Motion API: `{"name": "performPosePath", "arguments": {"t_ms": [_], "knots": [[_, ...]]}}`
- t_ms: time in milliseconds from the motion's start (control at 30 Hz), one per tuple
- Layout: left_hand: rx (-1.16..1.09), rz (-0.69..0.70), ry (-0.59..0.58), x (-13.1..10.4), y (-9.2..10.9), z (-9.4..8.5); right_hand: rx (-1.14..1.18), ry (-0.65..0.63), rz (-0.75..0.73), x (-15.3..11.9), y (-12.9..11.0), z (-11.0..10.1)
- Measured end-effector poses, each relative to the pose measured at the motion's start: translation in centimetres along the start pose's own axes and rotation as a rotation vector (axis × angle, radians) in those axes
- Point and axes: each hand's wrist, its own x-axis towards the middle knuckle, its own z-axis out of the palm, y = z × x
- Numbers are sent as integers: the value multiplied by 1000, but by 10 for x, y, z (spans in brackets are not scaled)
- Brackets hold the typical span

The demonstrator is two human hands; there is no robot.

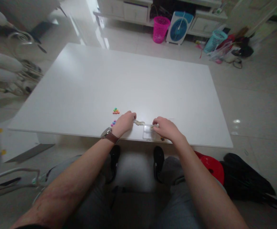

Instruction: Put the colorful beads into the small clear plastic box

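Note:
My left hand (125, 122), with a brown-strapped watch at the wrist, is closed at the end of a pale, shiny chain-like strip (139, 122). The strip lies between my hands and reaches toward a clear plastic box (147, 135) at the table's front edge. Over the right part of this box, my right hand (164, 128) has its thumb and fingers pinched together. What they grip, if anything, is too small to tell. Green, yellow and orange small pieces (116, 111) lie beyond my left hand. Purple and blue pieces (113, 123) sit beside it, partly hidden. A few dark pieces (162, 139) show below my right hand.
The white table (138, 79) spreads out ahead, its front edge just below my hands. A red stool (212, 167) stands at the lower right beside a black bag (245, 175). Past the table are a pink basket (161, 29) and a blue-and-white fan (179, 27).

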Motion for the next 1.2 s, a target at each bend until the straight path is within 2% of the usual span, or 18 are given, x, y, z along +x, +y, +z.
{"name": "performPosePath", "arguments": {"t_ms": [433, 733, 1200], "knots": [[69, 47, -62, 2, 4, 1, 20, 9, -20, -2, 4, -3], [13, 90, -24, 1, 9, 2, 29, 14, -25, -2, 2, -3], [41, 100, -82, -2, 13, 6, 26, -6, -22, -1, 1, -2]]}}
